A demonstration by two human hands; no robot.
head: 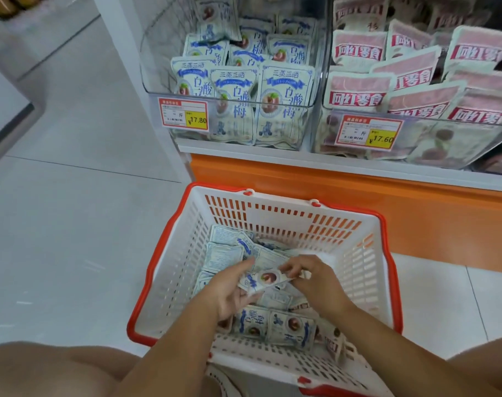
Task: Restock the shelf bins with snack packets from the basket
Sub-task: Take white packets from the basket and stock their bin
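Note:
A white basket with a red rim [169, 253] stands on the floor and holds several pale blue-and-white snack packets [224, 255]. Both hands are inside it. My left hand [229, 290] grips a small stack of these packets [262, 280] from the left. My right hand [315, 279] pinches the right end of the same stack. Above, a clear shelf bin [312, 90] is filled with the same blue-and-white packets. Beside it on the right, a second clear bin [416, 113] holds pink-and-red packets.
Price tags [184, 114] hang on both bin fronts. An orange shelf base [358, 207] runs behind the basket. Pale tiled floor [72, 224] stretches to the left. My knees show at the bottom corners.

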